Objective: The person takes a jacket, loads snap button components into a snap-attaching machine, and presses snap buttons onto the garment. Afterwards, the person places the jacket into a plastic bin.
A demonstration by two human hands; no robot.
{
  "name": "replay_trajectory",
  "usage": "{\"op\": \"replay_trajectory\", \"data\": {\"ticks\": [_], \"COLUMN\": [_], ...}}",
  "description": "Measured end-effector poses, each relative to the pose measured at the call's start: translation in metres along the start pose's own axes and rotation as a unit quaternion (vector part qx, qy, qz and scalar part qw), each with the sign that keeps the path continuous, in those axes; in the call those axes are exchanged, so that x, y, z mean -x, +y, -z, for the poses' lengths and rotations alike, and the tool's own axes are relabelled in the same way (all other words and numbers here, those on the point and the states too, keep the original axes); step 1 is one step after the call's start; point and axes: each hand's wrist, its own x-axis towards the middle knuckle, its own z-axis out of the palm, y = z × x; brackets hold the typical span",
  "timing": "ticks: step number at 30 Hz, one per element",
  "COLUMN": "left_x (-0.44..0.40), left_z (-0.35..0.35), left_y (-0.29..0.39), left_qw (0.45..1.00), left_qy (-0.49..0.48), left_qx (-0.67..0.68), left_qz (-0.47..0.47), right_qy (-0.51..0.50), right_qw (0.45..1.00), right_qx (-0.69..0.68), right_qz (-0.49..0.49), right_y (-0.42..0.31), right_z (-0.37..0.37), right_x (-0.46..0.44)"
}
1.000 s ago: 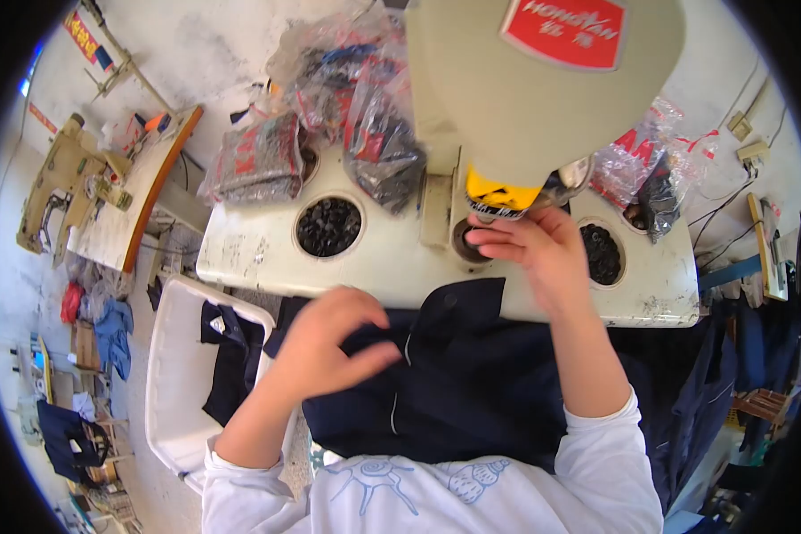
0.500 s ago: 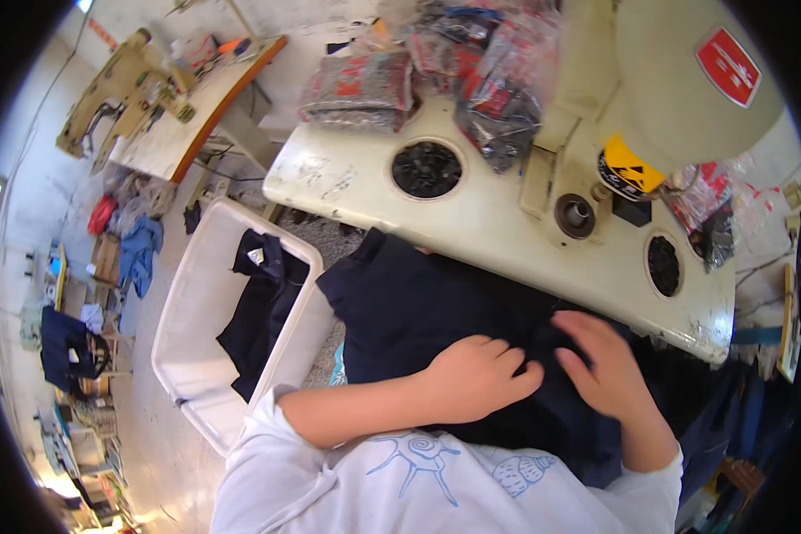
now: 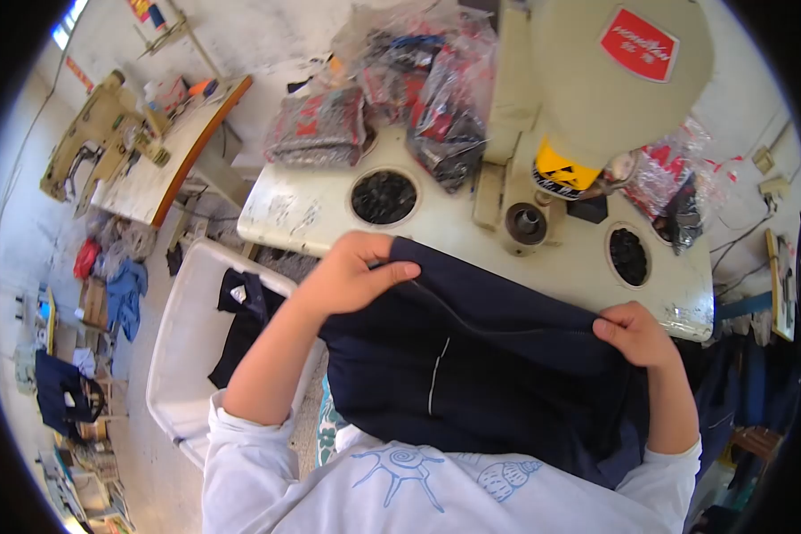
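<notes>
A dark navy garment [image 3: 498, 383] is spread over my lap, its upper edge stretched between both hands in front of the machine table. My left hand [image 3: 358, 271] pinches the edge at its upper left corner, thumb on top. At the right end of the same edge, my right hand [image 3: 636, 333] grips the cloth between thumb and fingers. A thin pale line shows on the dark cloth between them. Just beyond the edge stands the press machine [image 3: 596, 98], with its round metal die [image 3: 526, 223] set on the table.
The pale machine table [image 3: 285, 209] has two round wells of dark small parts, the left well [image 3: 384, 197] and the right well [image 3: 628, 256]. Plastic bags [image 3: 445, 107] lie behind. A white bin [image 3: 182, 356] with dark cloth stands at left, near a sewing machine [image 3: 89, 142].
My hands have moved apart, left hand up and leftward, right hand slightly right. Both now hold the garment's edge, which is lifted and pulled out wide. The view has shifted a little.
</notes>
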Motion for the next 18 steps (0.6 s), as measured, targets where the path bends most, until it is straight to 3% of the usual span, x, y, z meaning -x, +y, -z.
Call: {"op": "replay_trajectory", "data": {"ticks": [2,3,4,6,8,10,13,16,18], "left_x": [-0.009,-0.014,-0.018,-0.025,-0.027,-0.03,-0.033,-0.042,-0.055], "left_z": [-0.016,-0.035,-0.048,-0.061,-0.075,-0.086,-0.101,-0.106,-0.114], "left_y": [0.012,0.015,0.012,0.006,0.003,0.002,-0.001,-0.013,-0.009], "left_qw": [0.995,0.999,0.999,0.999,0.999,0.997,0.997,0.996,0.987], "left_qy": [-0.044,-0.04,-0.032,-0.005,0.015,0.023,0.048,0.083,0.147], "left_qx": [-0.069,-0.019,-0.029,-0.032,0.014,0.044,0.053,0.013,-0.052], "left_qz": [0.052,0.018,-0.001,-0.008,-0.04,-0.05,-0.035,0.042,-0.033], "right_qy": [0.007,-0.009,0.089,0.27,0.325,0.298,0.199,0.194,0.229], "right_qw": [0.996,0.987,0.975,0.875,0.881,0.905,0.966,0.97,0.961], "right_qx": [0.057,0.12,0.202,0.358,0.218,0.159,-0.002,-0.015,-0.006], "right_qz": [-0.062,-0.102,-0.007,0.181,0.267,0.26,0.164,0.146,0.158], "right_y": [-0.003,0.005,0.002,-0.022,-0.061,-0.072,-0.053,-0.039,-0.035], "right_z": [0.024,0.04,0.037,0.013,-0.028,-0.053,-0.06,-0.051,-0.047], "right_x": [-0.002,-0.003,0.003,0.003,-0.013,-0.036,-0.068,-0.071,-0.077]}}
